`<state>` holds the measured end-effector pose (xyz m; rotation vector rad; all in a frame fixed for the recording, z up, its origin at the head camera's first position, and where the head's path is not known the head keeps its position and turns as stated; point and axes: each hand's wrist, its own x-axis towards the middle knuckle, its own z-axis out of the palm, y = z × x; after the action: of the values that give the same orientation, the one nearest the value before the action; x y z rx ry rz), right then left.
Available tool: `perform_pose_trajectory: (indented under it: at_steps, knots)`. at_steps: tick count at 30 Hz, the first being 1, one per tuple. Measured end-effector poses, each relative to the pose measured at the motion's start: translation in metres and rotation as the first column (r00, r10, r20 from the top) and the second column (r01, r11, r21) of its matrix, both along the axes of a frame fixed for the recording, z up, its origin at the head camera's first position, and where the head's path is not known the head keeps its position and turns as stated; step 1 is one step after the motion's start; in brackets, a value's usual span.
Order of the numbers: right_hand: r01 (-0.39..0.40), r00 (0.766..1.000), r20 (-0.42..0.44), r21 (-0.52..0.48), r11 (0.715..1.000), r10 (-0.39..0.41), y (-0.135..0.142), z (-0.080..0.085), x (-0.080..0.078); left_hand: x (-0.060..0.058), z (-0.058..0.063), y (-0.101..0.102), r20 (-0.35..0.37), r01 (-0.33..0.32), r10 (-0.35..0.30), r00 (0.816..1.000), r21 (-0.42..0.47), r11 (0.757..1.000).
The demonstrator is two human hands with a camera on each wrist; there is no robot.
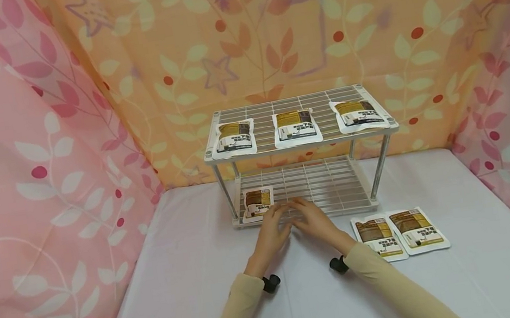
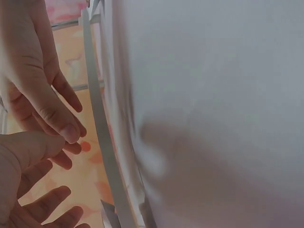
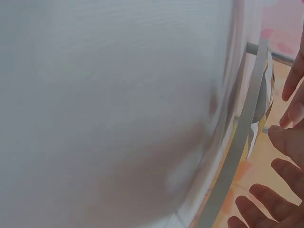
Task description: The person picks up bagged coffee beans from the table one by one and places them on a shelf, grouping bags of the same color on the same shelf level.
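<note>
In the head view my left hand (image 1: 271,231) and right hand (image 1: 314,221) are held over the table at the front edge of the shelf's lower tier (image 1: 319,193). Their fingers are loosely bent and hold nothing, with the tips close together. Just beyond the left fingertips, a flat printed pouch (image 1: 259,202) lies on the left end of that tier. Both wrist views show spread fingers: the left hand (image 2: 23,180) in one, the right hand (image 3: 280,194) in the other. Whether the two hands touch cannot be told.
On the upper tier of the white wire rack (image 1: 257,110) lie three pouches: left (image 1: 234,139), middle (image 1: 297,127) and right (image 1: 360,114). Two more pouches, one (image 1: 379,238) beside another (image 1: 418,229), lie on the white tablecloth (image 1: 193,278) at right. Patterned curtains (image 1: 59,172) surround the table.
</note>
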<state>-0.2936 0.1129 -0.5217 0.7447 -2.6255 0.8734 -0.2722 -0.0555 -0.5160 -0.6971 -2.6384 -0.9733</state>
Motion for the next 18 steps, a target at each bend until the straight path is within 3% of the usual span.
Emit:
perform_pose_trajectory:
  at_steps: [7, 18]
  knots:
    - [0.001, 1.0, -0.019, -0.055, 0.998, -0.002, 0.012, 0.002, 0.01, 0.004, -0.005, 0.012, 0.011, 0.024, -0.023, 1.0, -0.02, 1.0]
    - [0.008, 0.999, -0.048, -0.022, 1.0, -0.009, 0.03, -0.001, 0.017, 0.016, -0.003, 0.025, 0.044, 0.07, -0.068, 0.997, -0.042, 0.997]
